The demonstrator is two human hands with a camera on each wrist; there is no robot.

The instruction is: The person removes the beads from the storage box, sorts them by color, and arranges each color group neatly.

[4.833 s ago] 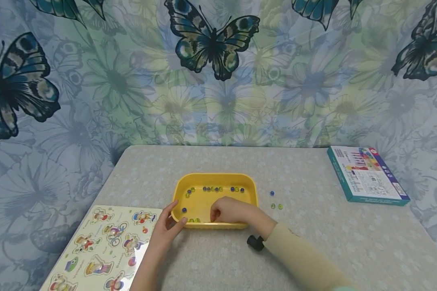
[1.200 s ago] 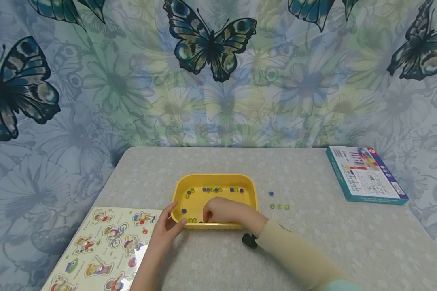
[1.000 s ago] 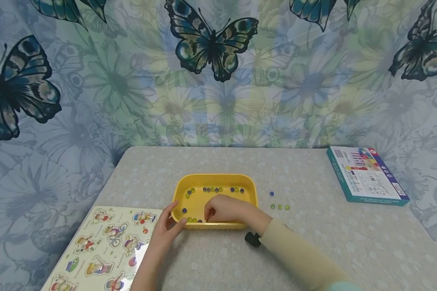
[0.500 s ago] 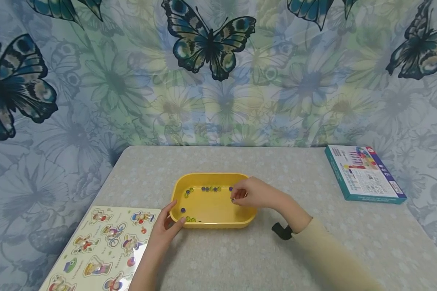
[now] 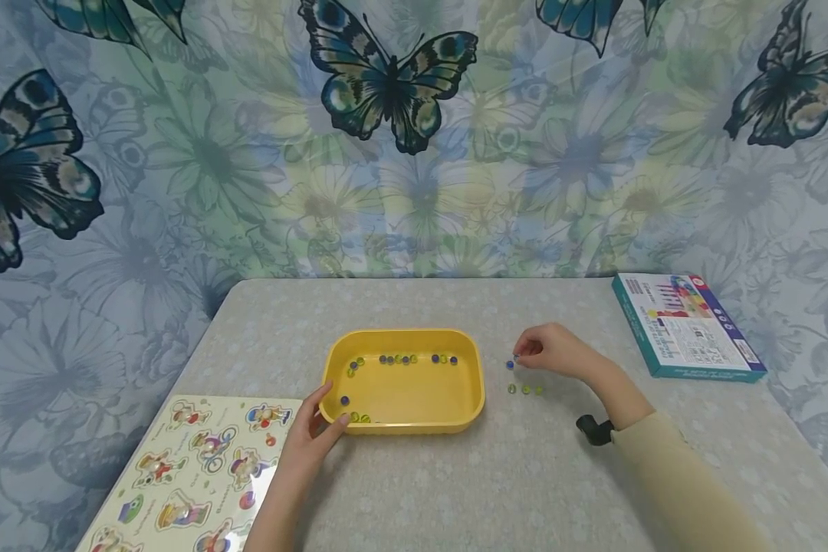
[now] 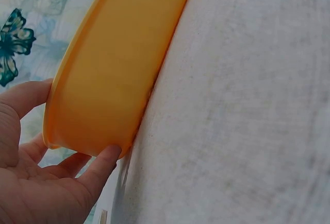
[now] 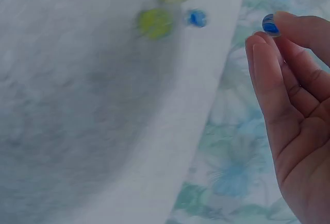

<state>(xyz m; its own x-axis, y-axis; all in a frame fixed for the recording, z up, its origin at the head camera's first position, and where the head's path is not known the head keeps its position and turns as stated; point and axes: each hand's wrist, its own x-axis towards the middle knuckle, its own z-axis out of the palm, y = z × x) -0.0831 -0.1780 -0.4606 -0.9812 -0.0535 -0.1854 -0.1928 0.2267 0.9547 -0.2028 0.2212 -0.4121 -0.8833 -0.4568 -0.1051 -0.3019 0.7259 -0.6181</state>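
Cream picture board (image 5: 179,479), lower left of frame. My left hand (image 5: 309,435) grips near-left corner of yellow tray (image 5: 414,395), frame centre; if I jerk or tilt it, loose marbles (image 5: 398,359) inside could roll out of line. Right of centre, my right hand (image 5: 557,354) pinches blue marble (image 7: 270,24) between thumb and fingertips; small smooth hold, may slip. Clumsy release could knock lone marble (image 5: 510,365) beside it toward green row (image 5: 526,389) just below. Flat box (image 5: 690,326), far right, well apart.
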